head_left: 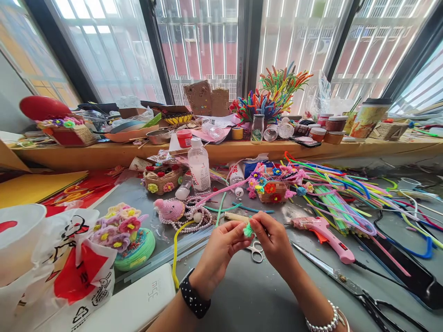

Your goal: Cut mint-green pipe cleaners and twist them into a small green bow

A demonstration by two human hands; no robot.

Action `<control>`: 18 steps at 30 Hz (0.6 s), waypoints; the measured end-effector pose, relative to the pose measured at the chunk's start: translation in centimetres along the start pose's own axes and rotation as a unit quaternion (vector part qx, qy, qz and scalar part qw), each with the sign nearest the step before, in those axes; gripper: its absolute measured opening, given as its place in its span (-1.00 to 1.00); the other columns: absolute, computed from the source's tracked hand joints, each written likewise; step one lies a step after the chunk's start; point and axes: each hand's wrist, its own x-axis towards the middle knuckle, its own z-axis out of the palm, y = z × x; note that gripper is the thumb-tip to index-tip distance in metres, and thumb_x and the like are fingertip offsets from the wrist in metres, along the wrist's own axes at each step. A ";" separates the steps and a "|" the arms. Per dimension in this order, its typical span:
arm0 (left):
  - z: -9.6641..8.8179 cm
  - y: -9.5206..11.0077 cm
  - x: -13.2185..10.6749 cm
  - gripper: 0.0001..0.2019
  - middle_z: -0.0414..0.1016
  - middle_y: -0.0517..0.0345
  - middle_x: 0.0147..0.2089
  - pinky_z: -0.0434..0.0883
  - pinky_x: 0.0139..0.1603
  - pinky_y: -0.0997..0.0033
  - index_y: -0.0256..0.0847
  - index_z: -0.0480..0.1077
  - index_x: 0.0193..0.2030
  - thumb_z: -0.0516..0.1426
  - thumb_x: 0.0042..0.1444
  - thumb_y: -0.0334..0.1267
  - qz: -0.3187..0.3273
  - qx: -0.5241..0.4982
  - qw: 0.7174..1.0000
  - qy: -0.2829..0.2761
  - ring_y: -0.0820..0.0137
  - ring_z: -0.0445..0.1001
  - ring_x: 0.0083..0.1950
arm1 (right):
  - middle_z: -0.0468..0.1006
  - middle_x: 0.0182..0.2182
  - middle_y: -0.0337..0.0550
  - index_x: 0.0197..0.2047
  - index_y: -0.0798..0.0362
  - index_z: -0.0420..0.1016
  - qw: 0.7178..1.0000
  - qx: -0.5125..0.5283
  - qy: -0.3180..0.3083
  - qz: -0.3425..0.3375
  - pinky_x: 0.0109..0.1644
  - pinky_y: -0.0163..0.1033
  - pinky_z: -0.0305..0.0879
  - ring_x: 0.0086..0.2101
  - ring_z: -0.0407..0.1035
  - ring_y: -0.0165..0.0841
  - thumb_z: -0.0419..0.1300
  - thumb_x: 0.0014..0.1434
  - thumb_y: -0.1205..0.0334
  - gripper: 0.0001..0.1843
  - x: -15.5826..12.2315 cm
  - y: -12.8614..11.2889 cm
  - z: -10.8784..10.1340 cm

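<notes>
Between the fingertips of both hands is a small green pipe-cleaner flower, held above the grey table. My left hand, with a black dotted band at the wrist, pinches it from the left. From the right, my right hand grips it too, thumb and fingers closed; its far side is hidden by the fingers. Small scissors lie on the table just beneath my hands. A pink glue gun rests to the right, and large scissors lie below it.
Loose pipe cleaners spread across the right. A clear bottle, a pink crocheted figure and a bead string are at centre left. A flower pot, a white power bank and a plastic bag stand left.
</notes>
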 end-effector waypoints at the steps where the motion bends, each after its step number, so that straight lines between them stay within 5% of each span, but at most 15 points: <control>1: 0.0 -0.1 0.0 -0.87 0.41 0.19 -0.49 0.36 -0.38 0.63 -0.32 0.42 -0.46 0.23 -0.16 -0.30 -0.014 -0.019 1.000 -0.007 0.59 0.38 -0.48 | 0.27 -0.60 -0.27 -0.53 0.05 0.22 1.000 0.008 0.000 0.004 -0.46 -0.37 0.08 -0.54 0.16 -0.44 -0.08 0.18 0.18 -0.72 0.0 0.0 0.0; 6: 0.3 -0.8 0.2 -0.88 0.39 0.23 -0.49 0.37 -0.37 0.63 -0.28 0.37 -0.44 0.21 -0.12 -0.30 -0.013 -0.043 0.999 -0.007 0.58 0.40 -0.46 | 0.23 -0.62 -0.30 -0.53 0.06 0.22 0.998 0.038 0.015 0.050 -0.48 -0.38 0.07 -0.55 0.14 -0.46 -0.08 0.17 0.14 -0.71 0.0 0.0 0.2; 9: 0.2 -0.8 0.2 -0.89 0.38 0.20 -0.47 0.40 -0.35 0.49 -0.25 0.34 -0.43 0.12 -0.01 -0.25 0.118 0.137 0.983 0.024 0.49 0.41 -0.42 | 0.20 -0.63 -0.32 -0.54 0.06 0.23 0.996 0.038 0.017 0.073 -0.50 -0.39 0.04 -0.57 0.11 -0.47 -0.07 0.17 0.12 -0.69 0.0 -0.1 0.1; 11: 0.0 -0.6 0.0 -0.90 0.40 0.14 -0.39 0.39 -0.26 0.40 -0.24 0.36 -0.37 0.05 0.05 -0.29 0.269 0.315 0.909 0.039 0.42 0.41 -0.33 | 0.19 -0.64 -0.32 -0.53 0.06 0.24 0.996 0.033 0.018 0.084 -0.51 -0.38 0.02 -0.58 0.10 -0.47 -0.07 0.17 0.12 -0.69 0.0 -0.1 0.0; 14: -0.3 -0.4 -0.3 -0.82 0.41 0.04 -0.21 0.34 -0.10 0.33 -0.22 0.35 -0.20 0.00 0.07 -0.42 0.457 0.504 0.731 0.047 0.36 0.37 -0.14 | 0.19 -0.64 -0.32 -0.52 0.07 0.25 0.995 0.025 0.025 0.093 -0.52 -0.38 0.01 -0.58 0.09 -0.47 -0.07 0.17 0.11 -0.70 0.0 -0.2 -0.1; 18: -0.3 -0.7 -0.6 -0.69 0.41 -0.04 -0.15 0.34 -0.08 0.28 -0.26 0.26 -0.06 0.08 0.01 -0.41 0.544 0.614 0.567 0.070 0.30 0.37 -0.10 | 0.23 -0.62 -0.31 -0.52 0.07 0.27 0.995 0.020 0.036 0.090 -0.49 -0.38 0.05 -0.56 0.12 -0.46 -0.06 0.16 0.13 -0.70 0.0 -0.1 -0.1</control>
